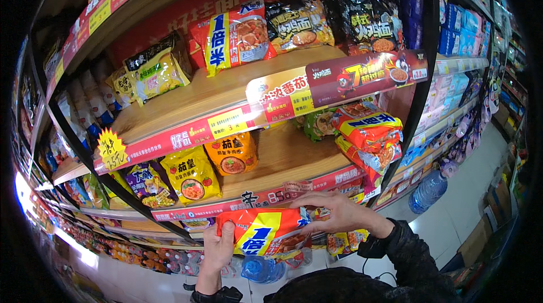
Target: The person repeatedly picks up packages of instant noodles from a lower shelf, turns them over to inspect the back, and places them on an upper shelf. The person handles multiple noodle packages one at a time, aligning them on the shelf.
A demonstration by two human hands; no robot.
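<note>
Both my hands hold a red and yellow packet of instant noodles (263,231) in front of the lower shelf. My left hand (218,245) grips its left end, thumb on top. My right hand (335,214) closes on its right end. Beyond it, a yellow noodle packet (191,175), an orange one (232,153) and a purple one (151,185) stand on the lower shelf (271,163). Red noodle packets (368,127) lie stacked at that shelf's right end.
On the upper shelf (220,91) stand another red noodle packet (237,35), black packets (299,25) and a pale yellow one (159,69). A black shelf post (418,74) rises at the right. Large blue water bottles (428,192) stand on the tiled floor.
</note>
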